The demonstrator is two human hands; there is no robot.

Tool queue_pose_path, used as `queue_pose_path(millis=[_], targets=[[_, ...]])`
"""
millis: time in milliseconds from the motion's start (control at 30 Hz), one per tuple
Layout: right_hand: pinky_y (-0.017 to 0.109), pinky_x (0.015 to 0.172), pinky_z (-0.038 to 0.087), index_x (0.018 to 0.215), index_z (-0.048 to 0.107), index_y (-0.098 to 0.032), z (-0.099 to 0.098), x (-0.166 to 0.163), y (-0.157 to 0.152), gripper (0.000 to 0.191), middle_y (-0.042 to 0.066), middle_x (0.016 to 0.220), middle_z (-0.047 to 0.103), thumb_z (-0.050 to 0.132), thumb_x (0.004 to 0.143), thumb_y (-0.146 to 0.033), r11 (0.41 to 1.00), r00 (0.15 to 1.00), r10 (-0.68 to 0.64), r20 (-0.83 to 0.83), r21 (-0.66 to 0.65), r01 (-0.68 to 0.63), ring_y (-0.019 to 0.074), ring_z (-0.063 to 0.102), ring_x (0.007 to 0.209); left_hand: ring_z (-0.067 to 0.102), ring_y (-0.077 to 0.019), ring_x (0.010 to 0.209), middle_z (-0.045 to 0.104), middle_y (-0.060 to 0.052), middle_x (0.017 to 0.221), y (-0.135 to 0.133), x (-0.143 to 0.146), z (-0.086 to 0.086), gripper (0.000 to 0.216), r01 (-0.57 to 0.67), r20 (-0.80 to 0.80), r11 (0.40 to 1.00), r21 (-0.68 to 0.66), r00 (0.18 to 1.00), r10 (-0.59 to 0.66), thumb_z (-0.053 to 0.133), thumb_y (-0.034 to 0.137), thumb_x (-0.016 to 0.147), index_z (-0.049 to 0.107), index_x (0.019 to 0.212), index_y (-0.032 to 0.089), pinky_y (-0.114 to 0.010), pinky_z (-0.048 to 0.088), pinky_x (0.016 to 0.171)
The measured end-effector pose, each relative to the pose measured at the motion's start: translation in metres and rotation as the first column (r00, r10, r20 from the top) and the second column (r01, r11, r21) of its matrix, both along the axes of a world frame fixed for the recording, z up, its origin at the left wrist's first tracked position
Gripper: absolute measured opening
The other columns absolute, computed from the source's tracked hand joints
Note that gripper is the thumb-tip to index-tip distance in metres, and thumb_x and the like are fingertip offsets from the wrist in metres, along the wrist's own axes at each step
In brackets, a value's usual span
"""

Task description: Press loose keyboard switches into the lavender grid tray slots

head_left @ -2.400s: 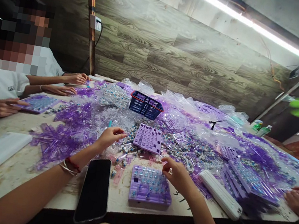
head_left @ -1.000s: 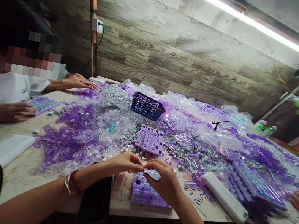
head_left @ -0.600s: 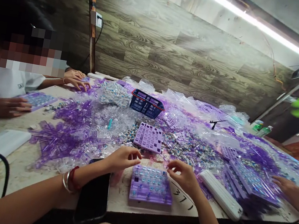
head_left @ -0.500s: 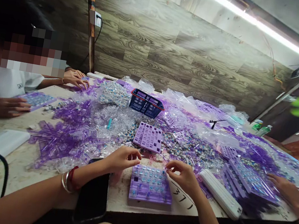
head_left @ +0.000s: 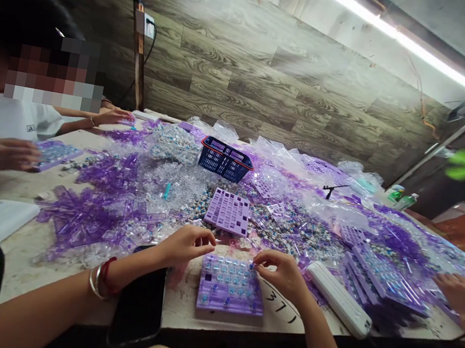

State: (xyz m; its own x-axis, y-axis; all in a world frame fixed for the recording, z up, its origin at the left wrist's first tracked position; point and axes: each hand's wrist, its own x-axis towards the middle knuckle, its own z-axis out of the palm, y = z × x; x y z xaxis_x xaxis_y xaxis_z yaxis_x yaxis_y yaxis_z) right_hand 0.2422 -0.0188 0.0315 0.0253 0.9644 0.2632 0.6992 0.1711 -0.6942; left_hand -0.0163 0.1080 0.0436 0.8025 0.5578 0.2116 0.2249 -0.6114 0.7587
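In front of me on the table lies a small purple see-through keyboard [head_left: 230, 299], with clear keycaps over blue-and-white switches in its upper rows. By its upper left corner is my left hand [head_left: 189, 245], its thumb and forefinger brought close together; anything between them is too small to make out. My right hand [head_left: 282, 271] is at the upper right corner, fingertips pinched and touching or nearly touching the keys there. What that pinch holds is hidden. Just beyond the keyboard, a light purple key plate [head_left: 228, 211] with square holes rests against the heap of small parts.
Purple clear pieces [head_left: 94, 215], clear keycaps [head_left: 167, 186] and small switches [head_left: 307, 235] are heaped across the table. A dark basket [head_left: 226, 161] stands behind. A phone [head_left: 141, 296] lies left, a white bar [head_left: 339, 298] and stacked keyboards [head_left: 384, 285] right. Co-workers' hands [head_left: 15, 156] are at both sides.
My right fingertips have come down slightly to the keyboard's upper right corner. My left hand has barely moved. The co-worker's hand at the right has drawn back from the stacked keyboards.
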Motion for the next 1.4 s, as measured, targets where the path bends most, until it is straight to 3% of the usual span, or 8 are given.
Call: queue_pose_path(millis=[500,867,1400], targets=[[0.029,0.071,0.054,0.075,0.073,-0.019,0.0,0.001,0.001,0.013,0.005,0.083,0.072,0.061,0.072,-0.017,0.999,1.0,0.024,0.004,-0.022,-0.024,0.0187,0.067,0.077,0.05,-0.0103,0.06,0.062,0.0,0.068,0.0,0.0,0.0,0.023,0.013,0.004,1.0,0.016,1.0,-0.013,0.055,0.033,0.082,0.068,0.087,0.015,-0.02,0.035,0.057],[0.029,0.071,0.051,0.071,0.07,-0.02,0.015,-0.01,0.003,0.019,0.004,0.081,0.072,0.056,0.074,-0.007,0.996,0.953,0.074,0.294,-0.061,-0.059,0.0189,0.066,0.076,0.048,-0.0093,0.059,0.059,0.0,0.066,-0.002,0.001,-0.001,0.02,0.055,-0.011,0.998,0.01,0.998,-0.055,0.056,0.03,0.082,0.067,0.087,0.014,-0.019,0.034,0.057],[0.026,0.069,0.05,0.072,0.065,-0.018,0.012,-0.004,0.002,0.015,0.004,0.078,0.068,0.053,0.076,-0.01,0.993,0.98,0.072,0.187,-0.103,-0.053,0.0165,0.062,0.073,0.049,-0.0092,0.058,0.062,0.0,0.068,-0.002,0.002,-0.002,0.017,0.066,-0.033,0.997,0.032,0.997,-0.065,0.057,0.028,0.082,0.066,0.087,0.015,-0.02,0.036,0.058]])
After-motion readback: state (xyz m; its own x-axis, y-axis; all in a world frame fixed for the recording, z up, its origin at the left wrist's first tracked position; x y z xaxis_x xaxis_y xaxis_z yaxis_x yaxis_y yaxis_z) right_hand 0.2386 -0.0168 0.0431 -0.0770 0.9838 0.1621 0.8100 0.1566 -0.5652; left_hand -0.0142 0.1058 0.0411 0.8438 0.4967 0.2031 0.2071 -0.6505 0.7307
